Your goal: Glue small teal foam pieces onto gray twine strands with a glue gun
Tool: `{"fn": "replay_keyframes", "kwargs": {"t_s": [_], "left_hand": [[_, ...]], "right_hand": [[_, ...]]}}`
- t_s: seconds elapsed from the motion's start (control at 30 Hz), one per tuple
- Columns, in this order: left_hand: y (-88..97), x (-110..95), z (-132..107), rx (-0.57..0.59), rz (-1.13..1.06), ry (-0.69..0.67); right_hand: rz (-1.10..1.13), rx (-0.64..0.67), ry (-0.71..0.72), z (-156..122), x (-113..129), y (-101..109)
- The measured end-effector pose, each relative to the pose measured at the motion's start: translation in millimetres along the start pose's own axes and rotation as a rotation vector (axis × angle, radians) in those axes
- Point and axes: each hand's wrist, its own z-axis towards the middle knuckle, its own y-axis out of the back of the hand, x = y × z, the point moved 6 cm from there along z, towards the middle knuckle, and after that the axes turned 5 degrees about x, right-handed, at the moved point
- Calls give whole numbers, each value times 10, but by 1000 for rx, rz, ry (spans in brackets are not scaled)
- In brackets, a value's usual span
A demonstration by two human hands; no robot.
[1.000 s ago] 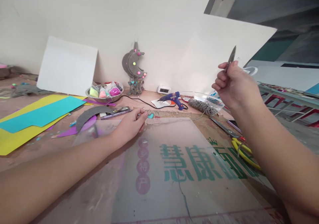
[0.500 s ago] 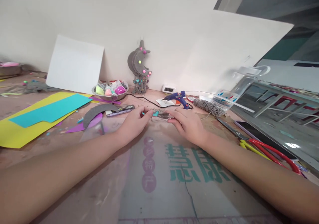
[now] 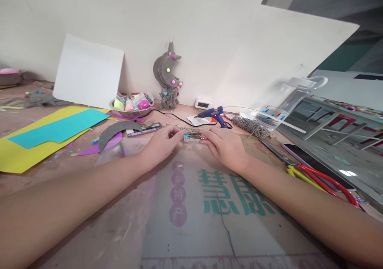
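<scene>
My left hand [image 3: 164, 143] is closed, thumb and forefinger pinching a small teal piece [image 3: 187, 135]. A heart-like outline showed on it a moment ago. Facing it, my right hand [image 3: 225, 146] curls its fingers round a small grey metal tool [image 3: 196, 136]. Its narrow tip points left and meets the teal piece; its exact kind is too small to tell. A thin grey cord runs close by the fingers. Under both forearms lies a clear printed plastic sheet [image 3: 191, 237], with a loose dark thread [image 3: 229, 235] on it.
A blue glue gun [image 3: 214, 114] lies behind my hands, with grey yarn [image 3: 251, 126] right of it. Red-and-yellow scissors [image 3: 314, 177] and a phone [image 3: 317, 165] lie far right. Left are teal felt [image 3: 60, 127] and a bowl [image 3: 131, 111]. A moon ornament [image 3: 167, 71] hangs on the wall.
The metal tool's tip has moved slightly left, onto the teal piece, which now shows less of itself. The view has tilted a little; both hands stay nearly in place.
</scene>
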Motion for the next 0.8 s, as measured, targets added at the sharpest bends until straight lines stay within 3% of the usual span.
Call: {"fn": "replay_keyframes", "kwargs": {"t_s": [0.8], "left_hand": [[-46, 49, 16, 67, -99, 19]], "right_hand": [[-56, -18, 26, -2, 34, 2]]}}
